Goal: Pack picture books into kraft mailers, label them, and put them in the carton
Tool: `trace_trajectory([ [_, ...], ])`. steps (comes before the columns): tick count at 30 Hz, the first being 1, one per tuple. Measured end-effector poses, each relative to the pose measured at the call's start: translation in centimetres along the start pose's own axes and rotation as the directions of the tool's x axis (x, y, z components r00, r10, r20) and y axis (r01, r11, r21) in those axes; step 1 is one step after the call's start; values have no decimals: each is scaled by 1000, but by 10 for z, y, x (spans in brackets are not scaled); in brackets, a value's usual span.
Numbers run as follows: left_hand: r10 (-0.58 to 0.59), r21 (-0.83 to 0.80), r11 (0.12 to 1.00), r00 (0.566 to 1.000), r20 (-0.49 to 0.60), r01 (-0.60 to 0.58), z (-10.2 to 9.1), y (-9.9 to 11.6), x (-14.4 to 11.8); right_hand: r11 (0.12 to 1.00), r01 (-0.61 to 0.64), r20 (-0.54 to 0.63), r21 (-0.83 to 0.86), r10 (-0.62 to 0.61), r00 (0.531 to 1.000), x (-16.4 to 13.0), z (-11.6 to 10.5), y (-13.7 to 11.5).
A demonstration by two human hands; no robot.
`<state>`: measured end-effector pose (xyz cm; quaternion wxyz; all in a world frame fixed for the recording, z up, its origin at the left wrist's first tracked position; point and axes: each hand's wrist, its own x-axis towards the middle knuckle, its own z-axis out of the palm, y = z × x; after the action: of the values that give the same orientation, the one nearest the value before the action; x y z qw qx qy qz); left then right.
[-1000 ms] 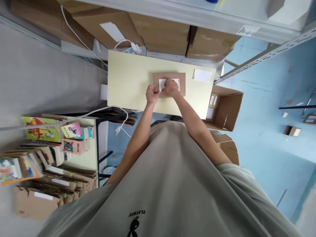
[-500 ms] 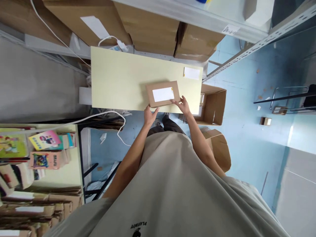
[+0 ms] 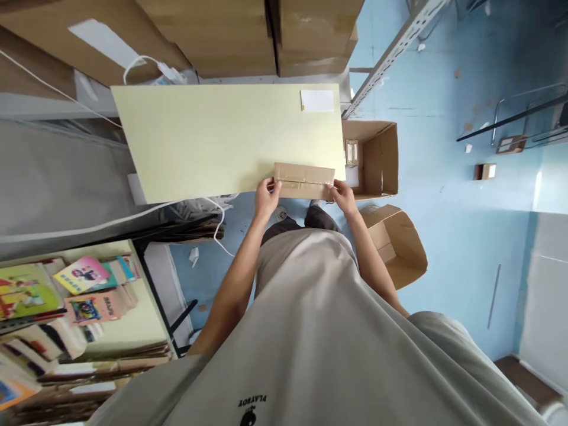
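A flat brown cardboard parcel (image 3: 303, 180) with a strip of clear tape along it sits at the near edge of a pale yellow table (image 3: 204, 139). My left hand (image 3: 267, 196) grips its left end and my right hand (image 3: 342, 193) grips its right end. The white label seen earlier on the parcel is out of sight; only the taped side shows. A small white label sheet (image 3: 317, 100) lies at the table's far right corner.
An open cardboard box (image 3: 375, 158) stands on the blue floor right of the table, another open box (image 3: 394, 242) nearer me. Large cartons (image 3: 231, 35) fill the shelf behind the table. Books (image 3: 84, 281) and flat cardboard lie on a table at left. White cable (image 3: 146, 65).
My hands left the label, pulled the parcel to the table's near edge and turned it so the taped side shows. The camera view shifted toward the right.
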<state>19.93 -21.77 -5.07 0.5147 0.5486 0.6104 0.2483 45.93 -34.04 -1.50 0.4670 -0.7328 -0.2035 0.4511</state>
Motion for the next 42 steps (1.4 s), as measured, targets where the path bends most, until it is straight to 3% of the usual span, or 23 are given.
trace_trajectory([
  [5,-3,43,999,1000,21,2,6,15,8,995,4,46,103,-9,999,14,1,5],
  [9,89,95,991,996,8,-89,38,45,-3,975,-14,41,221,5,999,17,-38,10],
  [12,194,154,967,978,79,-204,92,80,-8,952,-26,-66,303,48,997,19,-90,19],
  [16,279,226,914,926,254,-338,187,122,-8,943,-79,-243,323,164,956,21,-158,46],
  [20,303,264,867,868,393,-422,271,140,-9,933,-148,-350,327,265,898,21,-194,75],
  [24,305,286,837,832,464,-466,314,134,-4,899,-244,-386,364,384,839,23,-203,91],
  [31,208,321,839,804,557,-439,334,103,34,840,-325,-428,435,511,746,37,-196,100],
  [35,212,284,838,758,617,-466,354,90,59,808,-366,-463,462,572,678,53,-190,103],
  [42,201,243,848,711,674,-470,407,100,94,725,-363,-417,585,653,632,96,-198,108],
])
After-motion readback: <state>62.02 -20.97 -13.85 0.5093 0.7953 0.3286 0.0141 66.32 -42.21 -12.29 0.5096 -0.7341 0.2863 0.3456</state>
